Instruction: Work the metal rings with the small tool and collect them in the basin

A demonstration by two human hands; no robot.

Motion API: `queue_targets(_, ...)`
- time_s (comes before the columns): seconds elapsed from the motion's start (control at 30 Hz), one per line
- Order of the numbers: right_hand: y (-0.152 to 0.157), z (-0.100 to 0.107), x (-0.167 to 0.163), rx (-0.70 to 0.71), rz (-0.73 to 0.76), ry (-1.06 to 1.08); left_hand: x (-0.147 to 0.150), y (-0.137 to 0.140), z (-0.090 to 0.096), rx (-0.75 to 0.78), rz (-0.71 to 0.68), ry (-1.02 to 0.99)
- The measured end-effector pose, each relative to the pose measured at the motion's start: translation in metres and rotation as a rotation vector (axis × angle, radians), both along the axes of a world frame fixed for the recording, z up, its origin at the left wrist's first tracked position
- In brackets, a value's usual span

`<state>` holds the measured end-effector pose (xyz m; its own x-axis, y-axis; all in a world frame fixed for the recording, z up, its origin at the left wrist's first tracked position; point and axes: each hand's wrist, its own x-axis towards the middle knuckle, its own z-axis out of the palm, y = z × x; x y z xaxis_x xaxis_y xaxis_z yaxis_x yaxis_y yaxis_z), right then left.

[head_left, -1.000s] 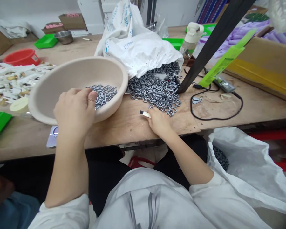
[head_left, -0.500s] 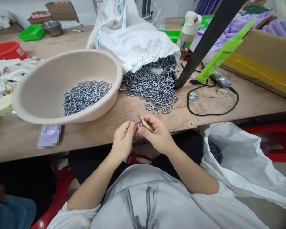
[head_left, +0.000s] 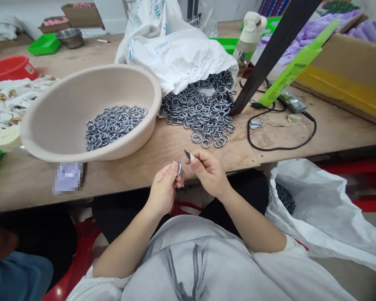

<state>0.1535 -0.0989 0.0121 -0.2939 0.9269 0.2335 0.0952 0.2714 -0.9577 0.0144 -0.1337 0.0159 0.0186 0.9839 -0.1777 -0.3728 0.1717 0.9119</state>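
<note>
My left hand point(head_left: 164, 186) pinches a grey ring point(head_left: 179, 168) between thumb and fingers, just over the table's front edge. Close on its right, my right hand point(head_left: 210, 173) is closed round a small craft knife point(head_left: 188, 154), its dark pointed blade aimed up and left. Blade and ring are apart. Behind my hands lies a heap of grey rings point(head_left: 203, 110), spilling from a white sack point(head_left: 181, 54). To the left, a large beige basin point(head_left: 59, 96) holds more grey rings point(head_left: 114, 125).
A dark post point(head_left: 269, 62) rises at the right beside a bright green strip point(head_left: 297, 65) and a black cable point(head_left: 280, 149). A cardboard box point(head_left: 347, 75) stands at far right. An open white bag point(head_left: 319, 209) with rings hangs below the edge. Another person's sleeve point(head_left: 21, 271) shows lower left.
My hands have drawn slightly apart. The knife has come away from the ring, and its blade now shows plainly. The ring stays in my left hand.
</note>
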Motion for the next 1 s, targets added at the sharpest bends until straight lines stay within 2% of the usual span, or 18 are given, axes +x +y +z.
queue_targets(0.1,-0.004,0.001,0.004,0.224,0.026,-0.169,-0.001,0.000,0.002,-0.024,0.039,-0.021)
queue_targets(0.2,-0.009,0.003,0.005,0.292,0.044,-0.249,-0.001,0.000,0.004,-0.065,0.061,-0.045)
queue_targets(0.43,-0.007,-0.002,0.001,0.200,0.125,-0.234,-0.006,0.000,0.001,-0.094,-0.041,-0.079)
queue_targets(0.5,0.004,-0.008,0.002,0.139,0.058,-0.250,-0.005,-0.006,0.000,-0.057,-0.142,-0.067)
queue_targets(0.57,0.019,-0.011,0.007,0.083,-0.130,-0.333,-0.007,-0.014,0.004,0.004,-0.294,0.013)
queue_targets(0.63,0.036,-0.010,0.013,0.058,-0.292,-0.496,-0.017,-0.019,0.016,0.118,-0.360,0.177)
queue_targets(0.67,0.043,-0.008,0.015,0.077,-0.332,-0.592,-0.025,-0.017,0.025,0.214,-0.281,0.291)
queue_targets(0.73,0.056,-0.001,0.016,0.139,-0.364,-0.792,-0.049,-0.005,0.048,0.453,0.079,0.659)
queue_targets(0.77,0.061,0.001,0.015,0.164,-0.364,-0.888,-0.063,0.006,0.060,0.548,0.310,0.906)
queue_targets(0.8,0.065,0.003,0.014,0.177,-0.360,-0.975,-0.078,0.017,0.071,0.596,0.449,1.164)
queue_targets(0.83,0.070,0.004,0.012,0.176,-0.354,-1.049,-0.092,0.029,0.081,0.572,0.467,1.366)
queue_targets(0.9,0.077,0.003,0.010,0.160,-0.342,-1.130,-0.111,0.046,0.095,0.391,0.406,1.620)
queue_targets(0.93,0.080,0.002,0.010,0.157,-0.340,-1.127,-0.115,0.050,0.097,0.330,0.398,1.676)
queue_targets(0.97,0.081,0.001,0.011,0.161,-0.345,-1.089,-0.115,0.050,0.097,0.335,0.392,1.701)
queue_targets(1.0,0.080,0.000,0.012,0.168,-0.349,-1.014,-0.111,0.047,0.094,0.405,0.411,1.686)
